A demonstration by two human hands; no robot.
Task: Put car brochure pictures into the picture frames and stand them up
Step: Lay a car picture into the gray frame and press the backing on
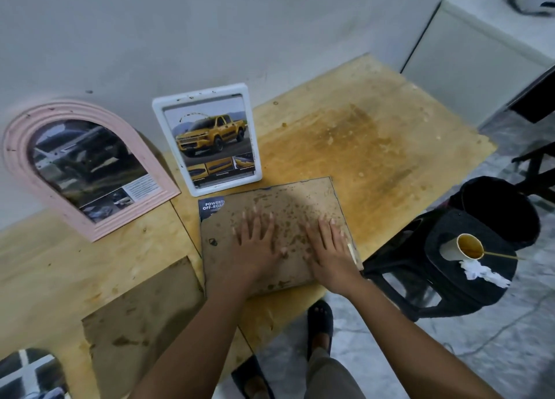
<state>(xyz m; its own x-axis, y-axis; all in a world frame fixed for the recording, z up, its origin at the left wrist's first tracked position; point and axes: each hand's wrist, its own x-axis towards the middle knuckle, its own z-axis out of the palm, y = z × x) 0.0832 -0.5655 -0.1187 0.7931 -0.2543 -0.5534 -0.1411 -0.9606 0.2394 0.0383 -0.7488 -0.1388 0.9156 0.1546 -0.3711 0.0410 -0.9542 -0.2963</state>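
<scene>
A brown, stained backing board (288, 206) lies flat on the wooden table (375, 134), over a picture frame. A dark brochure corner (211, 209) with white lettering peeks out at its upper left. My left hand (256, 245) and my right hand (329, 248) press flat on the board, fingers spread. Behind it a white rectangular frame (207, 139) with a yellow pickup picture stands against the wall. A pink arched frame (87, 164) with a dark car picture leans at the left.
Another brown backing board (138, 314) lies on the table at the lower left, and an arch-shaped picture cut-out (30, 374) sits at the bottom left corner. A black stool (450, 263) to the right carries a paper cup (464, 247), a stick and crumpled white paper.
</scene>
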